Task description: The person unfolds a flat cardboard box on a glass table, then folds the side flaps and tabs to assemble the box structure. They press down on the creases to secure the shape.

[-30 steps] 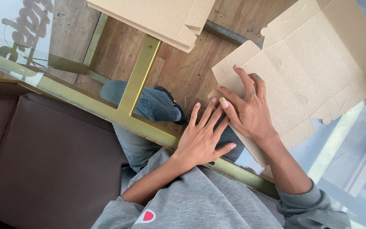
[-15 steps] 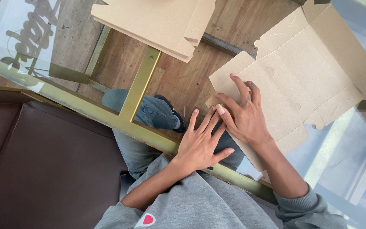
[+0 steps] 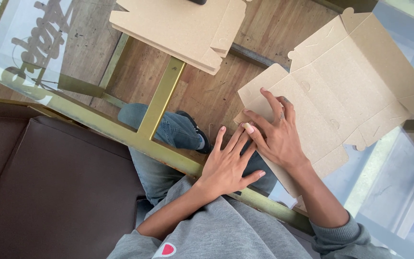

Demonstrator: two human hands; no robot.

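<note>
Flat brown carton [image 3: 341, 91]; carton stack [image 3: 183, 29]

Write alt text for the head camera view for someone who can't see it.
Two bare hands, the left hand and right hand, press flat on an unfolded cardboard box blank lying on a glass table. A stack of flat cardboard blanks sits farther away.

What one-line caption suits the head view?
Both hands, left and right, press a flat unfolded brown cardboard box blank on the glass table.
</note>
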